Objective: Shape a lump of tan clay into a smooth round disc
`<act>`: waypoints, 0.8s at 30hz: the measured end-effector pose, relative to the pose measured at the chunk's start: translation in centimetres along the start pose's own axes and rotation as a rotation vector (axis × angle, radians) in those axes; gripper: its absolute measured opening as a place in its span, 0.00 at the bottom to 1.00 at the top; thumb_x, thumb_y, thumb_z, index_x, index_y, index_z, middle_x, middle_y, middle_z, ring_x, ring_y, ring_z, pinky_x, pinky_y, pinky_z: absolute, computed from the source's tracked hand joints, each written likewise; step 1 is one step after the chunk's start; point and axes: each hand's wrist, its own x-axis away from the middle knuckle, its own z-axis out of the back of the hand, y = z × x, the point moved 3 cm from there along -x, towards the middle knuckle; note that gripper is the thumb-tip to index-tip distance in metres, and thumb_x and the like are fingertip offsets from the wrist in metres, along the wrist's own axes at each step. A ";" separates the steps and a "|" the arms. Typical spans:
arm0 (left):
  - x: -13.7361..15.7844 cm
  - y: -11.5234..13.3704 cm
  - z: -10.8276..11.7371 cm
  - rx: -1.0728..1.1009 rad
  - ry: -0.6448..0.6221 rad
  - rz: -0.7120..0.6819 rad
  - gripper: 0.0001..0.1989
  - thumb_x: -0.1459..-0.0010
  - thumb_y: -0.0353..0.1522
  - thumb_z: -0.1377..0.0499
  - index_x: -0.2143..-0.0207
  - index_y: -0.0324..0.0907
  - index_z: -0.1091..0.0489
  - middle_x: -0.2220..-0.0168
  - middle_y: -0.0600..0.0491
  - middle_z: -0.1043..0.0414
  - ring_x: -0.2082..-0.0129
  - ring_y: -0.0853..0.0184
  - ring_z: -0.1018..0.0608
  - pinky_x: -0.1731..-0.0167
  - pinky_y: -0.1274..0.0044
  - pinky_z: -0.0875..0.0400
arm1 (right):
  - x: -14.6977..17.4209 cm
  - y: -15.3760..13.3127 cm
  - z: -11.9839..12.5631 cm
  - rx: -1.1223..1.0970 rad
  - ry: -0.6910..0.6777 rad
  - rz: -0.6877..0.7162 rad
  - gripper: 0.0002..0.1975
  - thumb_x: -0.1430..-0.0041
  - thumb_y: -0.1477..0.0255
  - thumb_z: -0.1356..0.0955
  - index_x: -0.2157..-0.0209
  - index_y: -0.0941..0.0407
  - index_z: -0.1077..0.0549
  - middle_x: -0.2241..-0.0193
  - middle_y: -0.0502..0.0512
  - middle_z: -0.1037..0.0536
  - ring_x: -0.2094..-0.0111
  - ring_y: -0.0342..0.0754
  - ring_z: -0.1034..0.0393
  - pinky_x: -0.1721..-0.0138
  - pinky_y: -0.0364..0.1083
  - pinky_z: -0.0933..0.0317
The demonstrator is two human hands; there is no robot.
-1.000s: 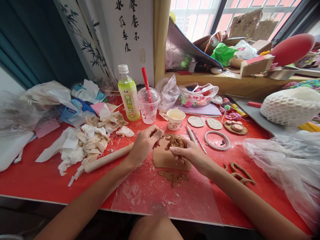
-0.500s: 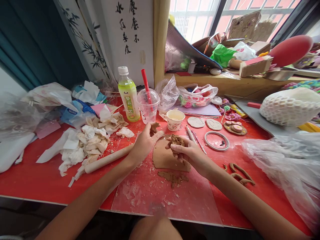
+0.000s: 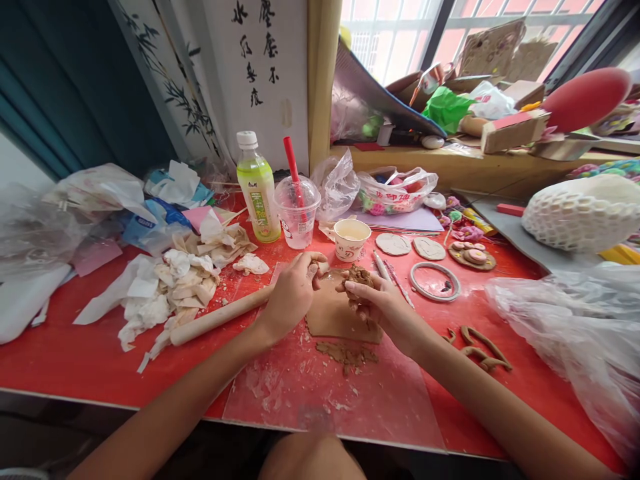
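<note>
Our right grip (image 3: 383,303) is wrapped round a crumbly lump of brown clay (image 3: 359,275), thumb across the near side, up over the flat clay slab (image 3: 330,317)! Just to its left, our left grip (image 3: 293,293) has its fingers curled in toward the thumb, and we can't tell whether anything is pinched in there. The slab lies below the two grips on a clear sheet (image 3: 380,413), torn clay scraps (image 3: 347,355) along its near side. Left of the left grip we see a rolling pin (image 3: 220,317) slanting across the red surface (image 3: 75,363). Beyond both grips stands a paper cup (image 3: 352,248); right of the right grip, a pale ring (image 3: 435,297) and, nearer us, brown clay strips (image 3: 493,348).
</note>
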 end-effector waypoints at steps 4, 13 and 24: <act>0.2 0.4 -0.1 -0.077 -0.053 -0.070 0.12 0.41 0.26 0.54 0.61 0.40 0.33 0.73 0.56 0.34 0.72 0.71 0.32 0.67 0.77 0.38 | 0.1 -0.1 -0.1 0.009 -0.007 -0.015 0.17 0.53 0.62 0.28 0.63 0.56 0.31 0.66 0.53 0.28 0.75 0.37 0.41 0.78 0.39 0.49; -0.2 -0.5 0.3 0.070 0.034 -0.037 0.18 0.42 0.26 0.55 0.54 0.44 0.32 0.73 0.56 0.35 0.73 0.72 0.34 0.70 0.78 0.39 | 0.0 0.0 -0.1 0.016 -0.028 -0.023 0.19 0.54 0.63 0.28 0.63 0.57 0.33 0.66 0.53 0.28 0.75 0.37 0.40 0.79 0.39 0.47; -0.1 0.3 -0.4 -0.032 -0.071 -0.167 0.11 0.37 0.33 0.50 0.60 0.42 0.29 0.58 0.52 0.29 0.56 0.67 0.28 0.52 0.74 0.35 | -0.1 0.0 -0.3 -0.047 -0.061 -0.056 0.20 0.55 0.65 0.27 0.62 0.57 0.35 0.74 0.47 0.33 0.76 0.37 0.39 0.78 0.38 0.45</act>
